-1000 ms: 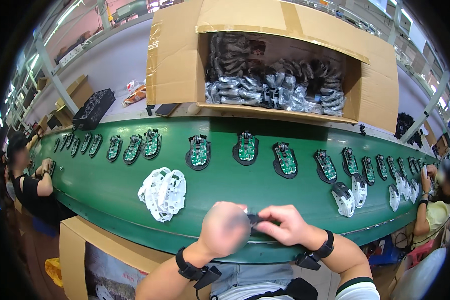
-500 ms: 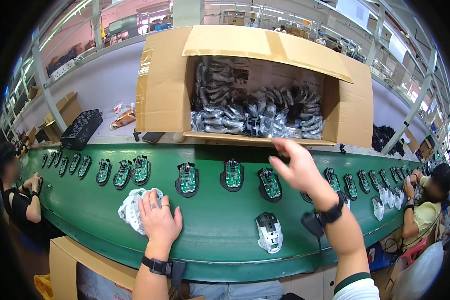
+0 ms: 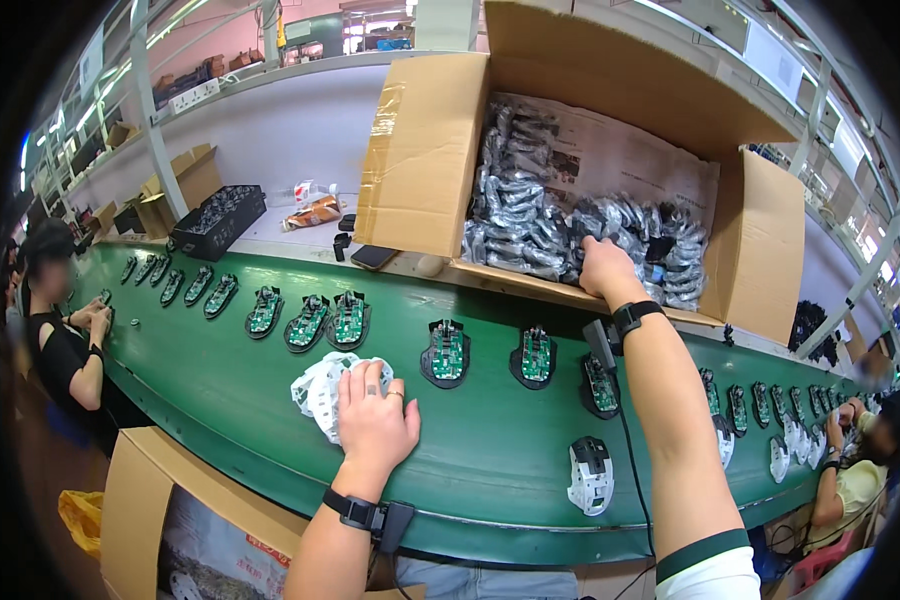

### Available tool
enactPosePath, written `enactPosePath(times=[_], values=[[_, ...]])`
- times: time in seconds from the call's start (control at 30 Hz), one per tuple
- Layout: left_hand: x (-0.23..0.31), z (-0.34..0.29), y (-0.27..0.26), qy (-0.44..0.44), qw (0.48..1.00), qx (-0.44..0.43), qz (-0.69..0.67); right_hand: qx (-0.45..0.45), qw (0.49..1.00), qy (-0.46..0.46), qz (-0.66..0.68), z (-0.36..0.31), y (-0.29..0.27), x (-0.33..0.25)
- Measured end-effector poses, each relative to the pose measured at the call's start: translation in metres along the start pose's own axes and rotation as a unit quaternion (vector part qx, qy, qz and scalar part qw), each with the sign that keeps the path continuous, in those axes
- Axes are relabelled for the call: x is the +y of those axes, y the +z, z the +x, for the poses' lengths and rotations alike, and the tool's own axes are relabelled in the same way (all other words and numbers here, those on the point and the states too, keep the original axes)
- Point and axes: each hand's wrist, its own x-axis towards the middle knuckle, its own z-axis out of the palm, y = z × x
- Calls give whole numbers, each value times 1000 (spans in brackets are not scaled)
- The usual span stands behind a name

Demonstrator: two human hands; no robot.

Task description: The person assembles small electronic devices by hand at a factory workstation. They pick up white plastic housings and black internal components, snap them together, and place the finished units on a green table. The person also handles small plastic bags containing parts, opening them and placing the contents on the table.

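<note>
My left hand [image 3: 375,415] lies with fingers stretched over a small pile of white plastic mouse shells [image 3: 318,390], thumb held apart. My right hand [image 3: 607,268] reaches over the front edge of the cardboard box [image 3: 425,160]. Its fingers are bunched among grey parts in clear plastic bags [image 3: 530,225]; the fingertips are partly hidden, and what they grip cannot be made out. Below that arm, a white and black mouse shell [image 3: 591,480] lies alone. Mouse bases with green circuit boards, such as this one [image 3: 446,355], line the green belt.
A black bin [image 3: 220,225] of small dark parts, a snack packet [image 3: 313,213] and a phone [image 3: 374,257] are on the ledge left of the box. Another carton [image 3: 135,500] stands below the belt at near left. Co-workers sit at both ends. A cable hangs from my right wrist.
My right hand has gone forward from above the belt into the box and onto the bagged parts. The view has swung, shifting the scene rightward. My left hand stays on the white shells.
</note>
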Motion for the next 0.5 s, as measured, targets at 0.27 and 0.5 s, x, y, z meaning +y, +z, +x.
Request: enactPosePath(times=[0.27,0.5], values=[[1,3,3,-11,999,-37,9,12,969,-107,221,-9,-17,68],[-5,2,6,-31,999,-13,-31,255,729,-135,621,-47,-9,67]])
